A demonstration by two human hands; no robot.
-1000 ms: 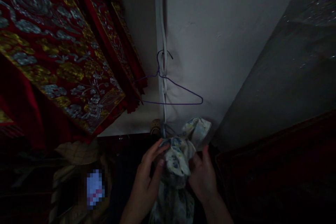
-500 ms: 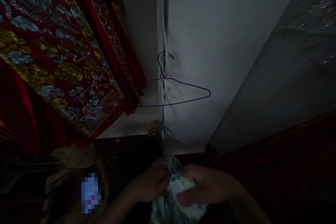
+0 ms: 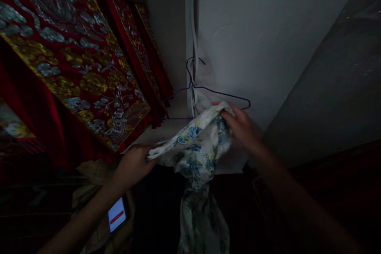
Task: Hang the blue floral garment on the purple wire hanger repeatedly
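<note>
A white garment with blue and yellow flowers is stretched between my hands, its lower part hanging in loose folds. My left hand grips one end of its band-like upper edge. At the other end, higher up, my right hand pinches the edge with thumb and fingers. Just behind the cloth, a purple wire hanger hangs on the wall; the garment hides part of its lower bar. My right fingers lie in front of the hanger's right side, and whether they touch it I cannot tell.
Red cloth with gold and silver embroidery hangs at the left. White cables run down the wall corner. A lit phone lies low at left, and a dark grey sheet covers the right side. The lower area is very dark.
The bunched garment has been lifted and spread out. My hands have moved apart, the left one leftward and up, the right one up to the hanger's height. The view has shifted slightly.
</note>
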